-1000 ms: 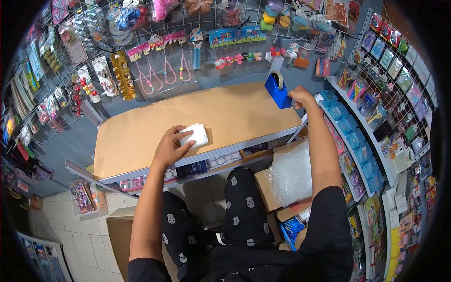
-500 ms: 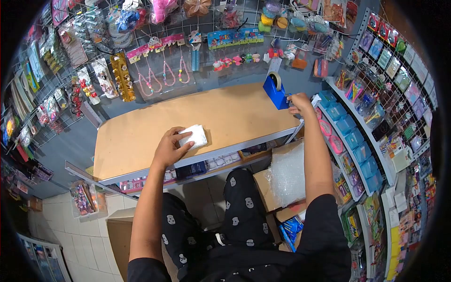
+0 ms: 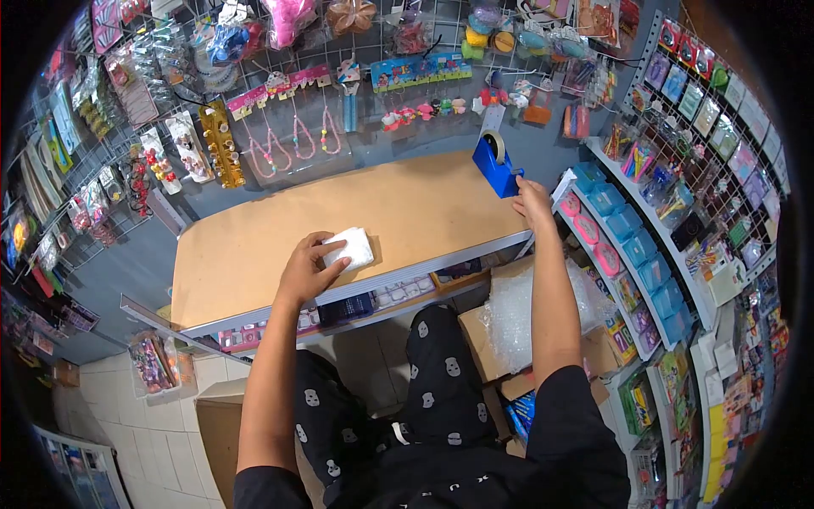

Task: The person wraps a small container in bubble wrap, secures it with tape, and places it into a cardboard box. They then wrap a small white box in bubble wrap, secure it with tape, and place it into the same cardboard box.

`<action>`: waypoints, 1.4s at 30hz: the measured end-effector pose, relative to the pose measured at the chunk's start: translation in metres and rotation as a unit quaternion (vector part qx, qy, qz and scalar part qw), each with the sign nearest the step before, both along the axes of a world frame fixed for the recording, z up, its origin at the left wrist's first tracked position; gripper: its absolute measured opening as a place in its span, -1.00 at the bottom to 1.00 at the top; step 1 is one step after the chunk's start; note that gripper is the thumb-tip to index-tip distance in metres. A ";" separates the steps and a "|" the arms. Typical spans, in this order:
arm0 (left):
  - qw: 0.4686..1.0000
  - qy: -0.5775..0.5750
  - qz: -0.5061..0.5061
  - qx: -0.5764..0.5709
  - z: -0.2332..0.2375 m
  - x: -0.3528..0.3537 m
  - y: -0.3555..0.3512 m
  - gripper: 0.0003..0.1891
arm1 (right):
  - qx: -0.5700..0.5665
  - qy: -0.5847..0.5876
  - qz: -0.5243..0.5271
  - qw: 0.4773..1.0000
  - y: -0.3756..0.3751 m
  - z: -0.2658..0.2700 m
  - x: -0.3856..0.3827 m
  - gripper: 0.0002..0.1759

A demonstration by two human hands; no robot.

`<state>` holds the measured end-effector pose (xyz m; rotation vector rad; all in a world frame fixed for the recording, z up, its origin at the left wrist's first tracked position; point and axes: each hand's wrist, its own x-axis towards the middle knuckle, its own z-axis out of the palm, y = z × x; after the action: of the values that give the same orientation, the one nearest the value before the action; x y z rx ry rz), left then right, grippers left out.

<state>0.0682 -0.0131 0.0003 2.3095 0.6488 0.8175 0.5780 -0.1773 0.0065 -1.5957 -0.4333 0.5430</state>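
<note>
On the wooden tabletop (image 3: 254,237), my left hand (image 3: 309,267) rests with fingers apart over the left side of a small white wrapped packet (image 3: 354,247), pressing it to the surface near the front edge. A blue tape dispenser (image 3: 495,170) with a roll of tape stands at the table's right end. My right hand (image 3: 532,204) is at the dispenser's front end, its fingers pinched together. Whatever lies between those fingertips is too small to make out.
Hair accessories and keychains (image 3: 424,110) hang on the wall rack behind the table. Shelves with blue boxes (image 3: 621,220) stand to the right. Bubble wrap (image 3: 513,327) lies in a cardboard box below. A plastic bin (image 3: 161,369) sits on the floor at left.
My right hand has shifted slightly left and down at the dispenser's front, and the forearm has swung left. My left hand stays on the packet.
</note>
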 end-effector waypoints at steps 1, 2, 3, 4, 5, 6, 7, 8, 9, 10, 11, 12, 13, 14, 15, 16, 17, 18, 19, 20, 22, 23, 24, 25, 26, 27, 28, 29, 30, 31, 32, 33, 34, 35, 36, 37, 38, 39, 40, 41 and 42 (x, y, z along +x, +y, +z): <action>1.000 0.001 0.000 -0.011 0.001 0.000 -0.001 -0.59 | -0.003 -0.007 0.001 1.000 0.003 -0.004 0.005 -0.35; 1.000 0.002 0.000 -0.013 0.002 0.000 -0.001 -0.59 | -0.006 -0.015 0.002 1.000 0.003 0.001 0.001 -0.36; 1.000 0.003 0.001 -0.016 0.002 0.000 -0.001 -0.59 | 0.005 -0.037 -0.015 0.999 0.003 0.004 -0.005 -0.43; 1.000 0.004 0.001 -0.018 0.002 0.000 -0.001 -0.59 | 0.017 -0.059 -0.032 0.998 0.004 0.006 -0.011 -0.49; 1.000 0.002 0.001 -0.013 0.001 0.000 -0.001 -0.60 | 0.030 -0.082 -0.049 0.995 0.005 0.011 -0.018 -0.52; 1.000 -0.001 0.000 -0.007 0.000 0.000 -0.001 -0.60 | 0.022 -0.101 -0.051 0.993 0.008 0.009 -0.011 -0.53; 1.000 -0.003 -0.001 -0.001 -0.001 0.001 0.000 -0.61 | 0.014 -0.121 -0.054 0.991 0.012 0.006 -0.002 -0.55; 1.000 -0.003 -0.001 -0.014 0.000 0.000 -0.002 -0.61 | 0.005 -0.139 -0.057 0.989 0.013 0.002 0.004 -0.56; 1.000 -0.005 -0.002 -0.026 0.002 0.000 -0.003 -0.61 | 0.010 -0.147 -0.053 0.988 0.014 -0.003 0.009 -0.58; 0.999 -0.007 -0.001 -0.037 0.004 0.001 -0.004 -0.61 | 0.017 -0.156 -0.050 0.986 0.016 -0.007 0.015 -0.59; 0.999 -0.007 -0.002 -0.038 0.003 0.001 -0.003 -0.61 | 0.022 -0.164 -0.046 0.985 0.017 -0.006 0.015 -0.61; 0.999 -0.006 -0.003 -0.038 0.002 0.001 -0.003 -0.61 | 0.014 -0.164 -0.048 0.985 0.016 -0.007 0.015 -0.61; 0.999 -0.007 -0.003 -0.039 0.002 0.001 -0.002 -0.61 | 0.005 -0.165 -0.050 0.985 0.016 -0.006 0.015 -0.61; 0.999 -0.005 -0.002 -0.041 0.003 0.001 -0.003 -0.61 | -0.003 -0.165 -0.051 0.985 0.015 -0.007 0.015 -0.61; 0.999 -0.003 0.000 -0.042 0.005 0.001 -0.005 -0.61 | -0.010 -0.171 -0.055 0.984 0.015 -0.007 0.014 -0.62; 0.999 -0.001 0.002 -0.043 0.007 0.000 -0.006 -0.61 | -0.015 -0.177 -0.060 0.982 0.016 -0.008 0.014 -0.63; 0.999 -0.001 0.003 -0.034 0.006 0.000 -0.005 -0.61 | -0.021 -0.182 -0.064 0.981 0.016 -0.006 0.011 -0.64; 1.000 -0.002 0.004 -0.023 0.005 0.000 -0.005 -0.61 | -0.012 -0.180 -0.060 0.982 0.016 -0.005 0.010 -0.65; 1.000 -0.002 0.004 -0.014 0.004 0.001 -0.004 -0.61 | -0.004 -0.177 -0.056 0.983 0.015 -0.003 0.008 -0.66; 0.999 -0.001 0.003 -0.034 0.005 0.000 -0.005 -0.62 | 0.002 -0.173 -0.052 0.984 0.013 -0.005 0.007 -0.68; 0.997 -0.001 0.002 -0.075 0.007 0.001 -0.005 -0.62 | 0.001 -0.179 -0.055 0.982 0.013 -0.006 0.007 -0.70; 0.998 -0.003 0.000 -0.068 0.005 0.001 -0.005 -0.62 | 0.000 -0.183 -0.056 0.982 0.013 -0.008 0.008 -0.71; 0.998 -0.004 -0.001 -0.062 0.004 0.001 -0.004 -0.63 | 0.003 -0.192 -0.056 0.980 0.014 -0.010 0.010 -0.71; 0.998 -0.006 -0.002 -0.055 0.004 0.001 -0.003 -0.63 | 0.006 -0.201 -0.055 0.978 0.014 -0.011 0.011 -0.71; 0.998 -0.007 -0.002 -0.054 0.003 0.001 -0.003 -0.63 | 0.009 -0.210 -0.054 0.976 0.014 -0.010 0.010 -0.71; 0.998 -0.007 -0.002 -0.054 0.003 0.001 -0.003 -0.63 | -0.003 -0.228 -0.059 0.972 0.013 -0.008 0.009 -0.71; 0.998 -0.008 -0.003 -0.054 0.002 0.001 -0.002 -0.62 | -0.015 -0.246 -0.064 0.967 0.013 -0.007 0.009 -0.70; 0.999 -0.006 -0.002 -0.050 0.004 0.001 -0.003 -0.62 | -0.028 -0.264 -0.069 0.962 0.012 -0.007 0.009 -0.70; 0.999 -0.004 -0.001 -0.045 0.005 0.001 -0.004 -0.62 | -0.047 -0.283 -0.072 0.955 0.012 -0.006 0.009 -0.71; 0.999 -0.002 0.000 -0.040 0.007 0.001 -0.005 -0.62 | -0.067 -0.302 -0.074 0.948 0.012 -0.004 0.011 -0.71; 0.999 -0.004 0.000 -0.043 0.007 0.001 -0.006 -0.62 | -0.086 -0.320 -0.077 0.940 0.012 -0.002 0.009 -0.71; 0.999 -0.007 0.001 -0.045 0.008 0.001 -0.007 -0.61 | -0.094 -0.330 -0.082 0.936 0.012 0.000 0.007 -0.71; 0.999 -0.009 0.002 -0.048 0.008 0.001 -0.007 -0.61 | -0.101 -0.339 -0.086 0.931 0.011 0.002 0.005 -0.72; 0.999 -0.008 0.000 -0.039 0.008 0.001 -0.007 -0.61 | -0.109 -0.348 -0.091 0.927 0.011 0.002 0.005 -0.72; 1.000 -0.007 -0.001 -0.031 0.007 0.001 -0.006 -0.62 | -0.116 -0.351 -0.091 0.925 0.011 0.003 0.005 -0.72; 1.000 -0.005 -0.002 -0.022 0.005 0.001 -0.005 -0.62 | -0.123 -0.353 -0.091 0.923 0.012 0.004 0.005 -0.72; 1.000 -0.007 -0.005 -0.022 0.002 0.001 -0.002 -0.62 | -0.131 -0.356 -0.092 0.921 0.012 0.005 0.004 -0.72; 1.000 -0.008 -0.008 -0.023 -0.002 0.001 0.002 -0.62 | -0.134 -0.358 -0.093 0.920 0.012 0.005 0.004 -0.72; 1.000 -0.009 -0.011 -0.023 -0.007 0.001 0.004 -0.62 | -0.137 -0.359 -0.094 0.918 0.012 0.006 0.003 -0.72; 1.000 -0.014 -0.013 -0.019 -0.009 0.001 0.006 -0.63 | -0.140 -0.360 -0.095 0.917 0.012 0.005 0.005 -0.72; 1.000 -0.018 -0.015 -0.015 -0.011 0.001 0.007 -0.63 | -0.138 -0.372 -0.099 0.912 0.014 0.002 0.008 -0.73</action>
<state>0.0697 -0.0061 -0.0111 2.2675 0.6051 0.8284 0.5864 -0.1636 0.0088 -2.0723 -0.7729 -0.2001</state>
